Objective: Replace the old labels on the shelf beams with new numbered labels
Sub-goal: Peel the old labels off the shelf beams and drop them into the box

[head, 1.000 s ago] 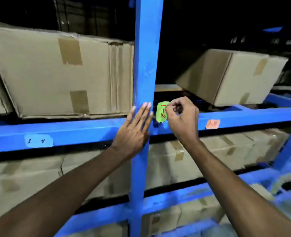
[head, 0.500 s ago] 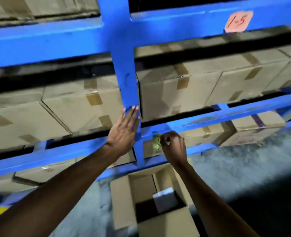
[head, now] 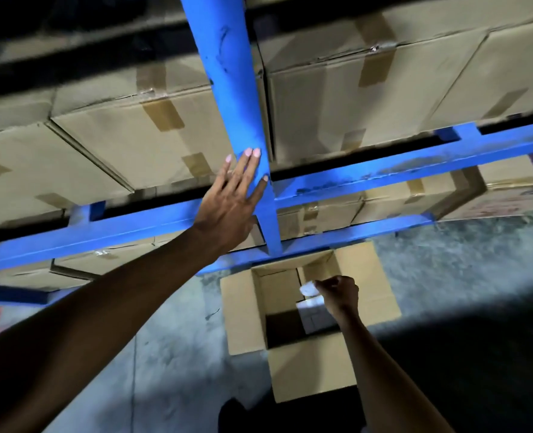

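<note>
One label (head: 308, 289) pinched in rt hand (head: 340, 295), above open box (head: 309, 364).

Left hand (head: 227, 201) flat on blue upright (head: 227, 73); right hand (head: 337, 295) pinching pale scrap (head: 308, 289), possibly label, over open box (head: 309, 364).

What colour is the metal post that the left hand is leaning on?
Bright blue: the upright metal shelf post under the left hand, in the head view.

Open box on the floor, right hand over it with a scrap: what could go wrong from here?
1. The right hand pinches a pale scrap over the open box; released off-centre, it may catch a raised flap or land on the floor.
2. The view is blurred, so aim may be poor.
3. The left hand lies flat against the upright, not gripping; leaning further could let it slip.
</note>
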### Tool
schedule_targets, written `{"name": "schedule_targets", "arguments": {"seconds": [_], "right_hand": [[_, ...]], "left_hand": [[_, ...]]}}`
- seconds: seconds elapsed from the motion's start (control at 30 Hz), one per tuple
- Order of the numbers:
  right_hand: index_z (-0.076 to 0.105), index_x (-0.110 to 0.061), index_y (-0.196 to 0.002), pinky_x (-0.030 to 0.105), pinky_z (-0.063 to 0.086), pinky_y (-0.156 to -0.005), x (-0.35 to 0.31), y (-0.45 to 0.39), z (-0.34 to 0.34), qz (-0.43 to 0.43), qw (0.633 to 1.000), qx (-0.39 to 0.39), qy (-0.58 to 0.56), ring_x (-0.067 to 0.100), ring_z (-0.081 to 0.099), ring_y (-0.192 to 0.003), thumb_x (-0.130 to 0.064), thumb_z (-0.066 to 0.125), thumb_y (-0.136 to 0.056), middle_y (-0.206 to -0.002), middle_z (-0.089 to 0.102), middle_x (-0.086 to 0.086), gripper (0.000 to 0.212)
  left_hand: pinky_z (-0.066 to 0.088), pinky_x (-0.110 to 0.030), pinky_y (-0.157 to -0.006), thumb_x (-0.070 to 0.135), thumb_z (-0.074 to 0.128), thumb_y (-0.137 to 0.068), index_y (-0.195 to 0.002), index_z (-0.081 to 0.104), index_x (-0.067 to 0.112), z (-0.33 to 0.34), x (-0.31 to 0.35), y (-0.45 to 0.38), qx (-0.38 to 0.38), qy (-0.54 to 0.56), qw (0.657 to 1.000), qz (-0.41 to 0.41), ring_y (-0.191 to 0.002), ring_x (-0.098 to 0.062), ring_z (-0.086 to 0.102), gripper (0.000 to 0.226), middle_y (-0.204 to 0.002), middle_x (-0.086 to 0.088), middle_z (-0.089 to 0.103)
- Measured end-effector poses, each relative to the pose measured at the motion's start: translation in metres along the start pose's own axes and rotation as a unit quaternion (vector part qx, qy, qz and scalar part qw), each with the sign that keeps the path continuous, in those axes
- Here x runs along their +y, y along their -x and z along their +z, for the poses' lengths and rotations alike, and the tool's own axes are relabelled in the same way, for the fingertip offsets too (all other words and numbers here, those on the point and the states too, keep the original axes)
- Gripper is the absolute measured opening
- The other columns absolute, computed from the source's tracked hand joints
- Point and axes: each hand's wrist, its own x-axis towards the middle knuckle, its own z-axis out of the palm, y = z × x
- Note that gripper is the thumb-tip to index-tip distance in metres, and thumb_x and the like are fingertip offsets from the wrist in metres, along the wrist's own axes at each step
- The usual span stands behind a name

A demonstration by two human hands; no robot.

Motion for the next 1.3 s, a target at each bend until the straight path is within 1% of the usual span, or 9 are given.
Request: {"name": "schedule_targets", "arguments": {"seconds": [0.23, 0.37, 0.53, 0.7, 0.83, 0.9, 1.0, 1.13, 1.3], "right_hand": [[0.07, -0.001, -0.1, 0.034, 0.048, -0.095, 0.025, -0.02, 0.007, 0.059, 0.997, 0.003, -0.043, 0.03, 0.062, -0.107, -0.013, 0.072, -0.072, -0.109, 0.069, 0.02, 0.03], [0.072, -0.002, -0.088, 0.04, 0.051, -0.089, 0.028, -0.026, 0.008, 0.049, 0.999, 0.007, -0.017, 0.036, 0.064, -0.099, -0.004, 0.058, -0.074, -0.101, 0.071, 0.023, 0.02], [0.073, -0.013, -0.089, 0.038, 0.055, -0.084, 0.027, -0.031, 0.001, 0.054, 0.997, 0.031, -0.053, 0.033, 0.067, -0.093, -0.009, 0.059, -0.074, -0.101, 0.073, 0.015, 0.021], [0.073, -0.008, -0.083, 0.032, 0.05, -0.077, -0.039, 0.005, -0.001, -0.095, 0.993, 0.064, -0.019, 0.025, 0.067, -0.09, -0.012, 0.061, -0.079, -0.091, 0.074, 0.015, 0.014], [0.052, -0.019, -0.05, 0.024, 0.035, -0.057, -0.124, 0.057, 0.013, -0.253, 0.96, 0.115, -0.016, -0.004, 0.053, -0.051, -0.009, 0.06, -0.08, -0.05, 0.058, 0.004, 0.033], [0.063, -0.014, -0.061, 0.023, 0.039, -0.057, -0.164, 0.083, 0.023, -0.301, 0.944, 0.125, -0.054, -0.003, 0.052, -0.054, -0.003, 0.062, -0.077, -0.063, 0.067, 0.017, 0.02], [0.07, -0.012, -0.079, 0.023, 0.049, -0.063, -0.219, 0.127, 0.045, -0.37, 0.914, 0.152, -0.064, 0.003, 0.062, -0.065, -0.008, 0.065, -0.078, -0.077, 0.073, 0.012, 0.006], [0.07, -0.012, -0.083, 0.031, 0.051, -0.071, -0.296, 0.196, 0.085, -0.464, 0.861, 0.193, -0.084, 0.019, 0.067, -0.074, -0.007, 0.061, -0.076, -0.081, 0.074, 0.012, 0.012], [0.067, -0.007, -0.088, 0.034, 0.05, -0.071, -0.374, 0.26, 0.128, -0.531, 0.799, 0.255, -0.126, 0.026, 0.066, -0.076, -0.016, 0.052, -0.079, -0.083, 0.07, 0.015, 0.02]], "left_hand": [[0.015, -0.052, -0.116, 0.041, 0.029, -0.077, -0.146, 0.024, 0.015, -0.001, 0.005, -0.001, 0.006, -0.012, 1.0, 0.001, -0.143, -0.041, 0.012, 0.074, -0.154, -0.029, 0.009], [0.011, -0.052, -0.116, 0.042, 0.027, -0.079, -0.146, 0.022, 0.015, 0.001, 0.002, 0.0, 0.002, -0.011, 1.0, 0.009, -0.143, -0.041, 0.007, 0.072, -0.154, -0.03, 0.003], [0.008, -0.053, -0.116, 0.044, 0.036, -0.084, -0.146, 0.022, 0.016, 0.003, -0.001, 0.001, 0.005, 0.003, 1.0, 0.015, -0.144, -0.04, 0.005, 0.07, -0.154, -0.029, 0.0], [-0.003, -0.052, -0.115, 0.036, 0.045, -0.086, -0.148, 0.016, 0.013, -0.008, -0.015, 0.012, -0.007, 0.097, 0.995, 0.036, -0.144, -0.038, 0.0, 0.072, -0.155, -0.026, -0.001], [0.007, -0.053, -0.114, 0.03, 0.057, -0.078, -0.144, 0.031, 0.008, -0.022, -0.06, 0.042, 0.06, 0.182, 0.982, 0.007, -0.143, -0.038, 0.011, 0.074, -0.154, -0.025, 0.015], [0.017, -0.053, -0.115, 0.025, 0.061, -0.07, -0.139, 0.04, 0.006, -0.021, -0.087, 0.065, 0.112, 0.177, 0.978, -0.001, -0.141, -0.037, 0.021, 0.075, -0.151, -0.024, 0.025], [0.013, -0.05, -0.115, 0.024, 0.058, -0.073, -0.139, 0.039, 0.005, -0.022, -0.138, 0.108, 0.171, 0.164, 0.971, -0.007, -0.142, -0.036, 0.021, 0.072, -0.152, -0.023, 0.025], [0.014, -0.05, -0.115, 0.027, 0.052, -0.074, -0.144, 0.03, 0.005, -0.017, -0.226, 0.168, 0.237, 0.132, 0.961, -0.055, -0.144, -0.032, 0.013, 0.077, -0.154, -0.021, 0.019], [0.012, -0.05, -0.115, 0.028, 0.046, -0.072, -0.144, 0.024, 0.001, -0.012, -0.321, 0.221, 0.234, 0.101, 0.956, -0.142, -0.143, -0.033, 0.015, 0.081, -0.154, -0.023, 0.018]]}}
